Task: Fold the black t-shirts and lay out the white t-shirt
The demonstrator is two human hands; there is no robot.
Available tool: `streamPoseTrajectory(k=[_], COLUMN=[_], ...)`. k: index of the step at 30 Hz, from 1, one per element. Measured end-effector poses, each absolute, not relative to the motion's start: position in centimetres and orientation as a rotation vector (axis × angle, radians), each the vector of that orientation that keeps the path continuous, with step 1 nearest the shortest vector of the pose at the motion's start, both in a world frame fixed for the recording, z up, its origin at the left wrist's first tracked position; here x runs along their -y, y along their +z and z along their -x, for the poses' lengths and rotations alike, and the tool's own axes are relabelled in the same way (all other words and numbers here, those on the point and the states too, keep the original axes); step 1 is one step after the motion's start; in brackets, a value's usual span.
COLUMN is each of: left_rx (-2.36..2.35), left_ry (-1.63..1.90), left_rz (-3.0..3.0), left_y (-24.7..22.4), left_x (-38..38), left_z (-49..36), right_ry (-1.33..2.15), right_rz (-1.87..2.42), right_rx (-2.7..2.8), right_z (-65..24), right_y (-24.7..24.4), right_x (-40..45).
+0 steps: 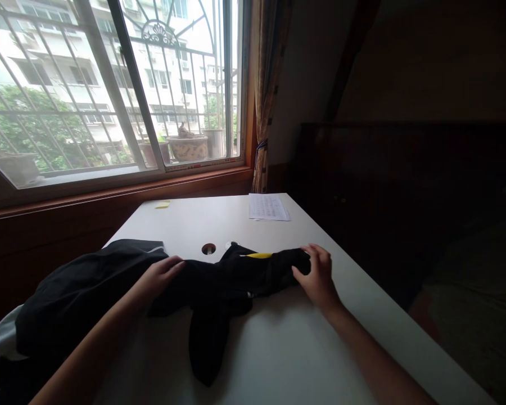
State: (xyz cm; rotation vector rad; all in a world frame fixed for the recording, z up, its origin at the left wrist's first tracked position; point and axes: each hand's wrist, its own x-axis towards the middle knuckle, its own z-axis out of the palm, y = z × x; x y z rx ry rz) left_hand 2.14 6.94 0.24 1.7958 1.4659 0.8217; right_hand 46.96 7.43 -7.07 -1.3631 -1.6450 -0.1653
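A black garment with a small yellow patch lies bunched across the white table. One narrow black part of it hangs toward me over the tabletop. My right hand grips the garment's right end, thumb on the near side and fingers on the far side. Farther left, my left hand is closed on the black cloth, its fingers together and partly hidden. Beside my left forearm spreads more black cloth with a thin white stripe; I cannot tell whether it is the same piece.
Written paper sheets lie at the table's far right, and a yellow sticky note at the far left. A round cable hole sits behind the garment. White cloth shows at the left edge. A barred window and a tied curtain stand beyond.
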Motion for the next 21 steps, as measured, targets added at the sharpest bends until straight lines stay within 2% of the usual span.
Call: streamPoseTrajectory(k=[5, 9, 13, 16, 21], left_rx=[-1.21, -1.188, -1.203, -1.109, -1.039], left_ry=[0.713, 0.651, 0.656, 0.585, 0.378], left_rz=[-2.074, -2.12, -2.23, -2.299, -2.102], left_y=[-3.4, -5.2, -6.4, -6.2, -3.3], left_x=[-4.7, -3.6, -3.8, -3.4, -0.6], left_z=[-3.3, -5.7, -7.3, -7.4, -5.2], right_ry=[0.067, 0.272, 0.298, 0.392, 0.78], right_rz=[1.391, 1.394, 1.477, 1.462, 1.347], right_rx=[2.223, 2.33, 2.346, 2.363, 2.355], right_z=[-45.8, -44.2, -43.4, -43.7, -45.1], right_y=[-6.8, -6.4, -5.8, -5.1, -2.2], right_x=[-7.2, -8.2, -8.7, -7.9, -4.5])
